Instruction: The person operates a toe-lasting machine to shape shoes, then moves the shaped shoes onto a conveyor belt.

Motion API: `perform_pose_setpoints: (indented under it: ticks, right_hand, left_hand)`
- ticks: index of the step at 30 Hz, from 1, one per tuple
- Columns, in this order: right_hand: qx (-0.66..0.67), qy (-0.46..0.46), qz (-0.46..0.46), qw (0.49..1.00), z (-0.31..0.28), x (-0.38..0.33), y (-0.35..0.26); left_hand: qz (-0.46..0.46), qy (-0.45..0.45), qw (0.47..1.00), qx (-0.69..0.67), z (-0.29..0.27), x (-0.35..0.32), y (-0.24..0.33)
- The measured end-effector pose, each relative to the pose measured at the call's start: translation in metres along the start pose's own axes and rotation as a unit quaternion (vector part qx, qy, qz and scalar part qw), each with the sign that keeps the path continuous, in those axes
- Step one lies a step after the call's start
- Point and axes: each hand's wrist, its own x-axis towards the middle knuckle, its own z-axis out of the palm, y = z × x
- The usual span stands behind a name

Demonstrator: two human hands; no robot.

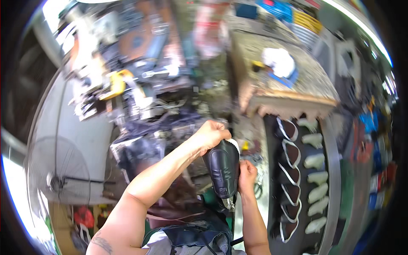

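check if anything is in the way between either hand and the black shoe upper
Nothing visible is: the left hand grips the upper end of the black shoe upper, and the right hand is right beside its right edge, though actual contact there is hard to tell.

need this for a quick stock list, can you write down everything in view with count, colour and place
padded leather shoe-shaped piece: 1, black with white edging, between the hands
metal fitting: 1, silvery, its lower end
curved trimmed pieces: about 6, dark with white edges, row at right
moulded forms: at least 7, off-white, beside that row
rough-topped worktable: 1, grey-brown, upper right
crumpled bundle: 1, white, on it
round wire-caged fan: 1, grey, far left
blurred object: 1, yellow, upper left clutter
bag-like item: 1, red, lower left
other clutter: too blurred to count
left hand: 1, bare, grip on piece's top
right hand: 1, bare, at its right edge
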Motion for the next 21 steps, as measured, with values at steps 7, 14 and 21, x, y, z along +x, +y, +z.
perform_pose_setpoints:
  ticks: [7,14,21]
  right_hand:
    - [-0.050,-0.178,0.002,0.983,0.200,-0.001,0.011]
    - [0.108,-0.125,0.133,0.977,0.318,0.007,0.078]
    - [0.151,-0.071,0.143,0.976,0.342,-0.002,0.084]
  left_hand:
    - [0.164,0.292,0.781,-0.527,-0.167,-0.067,-0.116]
    - [0.098,0.330,0.738,-0.581,-0.199,-0.093,-0.225]
    - [0.045,0.391,0.778,-0.489,-0.229,-0.084,-0.209]
